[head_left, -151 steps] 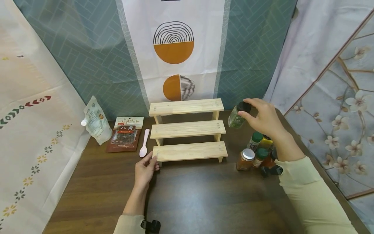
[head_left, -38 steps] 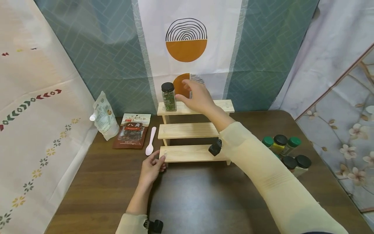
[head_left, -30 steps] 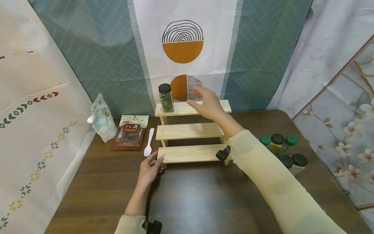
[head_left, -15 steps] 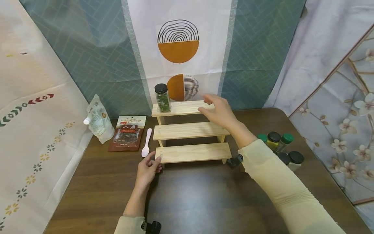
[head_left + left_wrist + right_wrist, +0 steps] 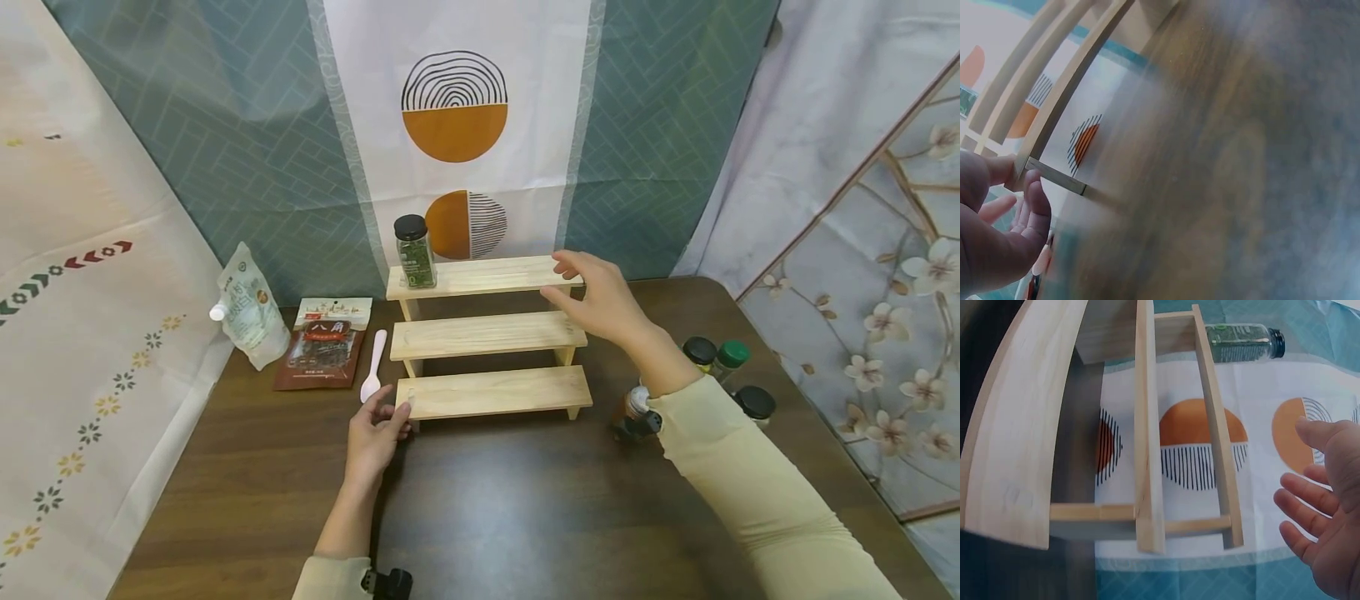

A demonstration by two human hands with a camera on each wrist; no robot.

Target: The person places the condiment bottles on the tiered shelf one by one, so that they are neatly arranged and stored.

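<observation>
A three-tier wooden display rack [image 5: 491, 336] stands at the back middle of the table. My left hand [image 5: 375, 433] holds the left end of its lowest step, thumb and fingers about the corner and leg, as the left wrist view also shows. On the left end of the top step stands a glass spice jar [image 5: 416, 254] of green flakes with a black lid. My right hand [image 5: 600, 296] hovers by the right end of the top step, fingers spread and holding nothing. In the right wrist view that hand [image 5: 1335, 506] is well apart from the jar [image 5: 1241, 344].
Several spice jars, one green-lidded [image 5: 731, 357] and one black-lidded [image 5: 753, 405], stand at the right, partly hidden by my right forearm. Left of the rack lie a pink spoon [image 5: 374, 367] and a brown star anise packet [image 5: 322, 346]; a white spouted pouch [image 5: 251, 308] leans behind.
My right hand carried the green-flake jar from the right to the top step, let go of it, and has moved back rightward. My left hand has stayed at the rack's corner.
</observation>
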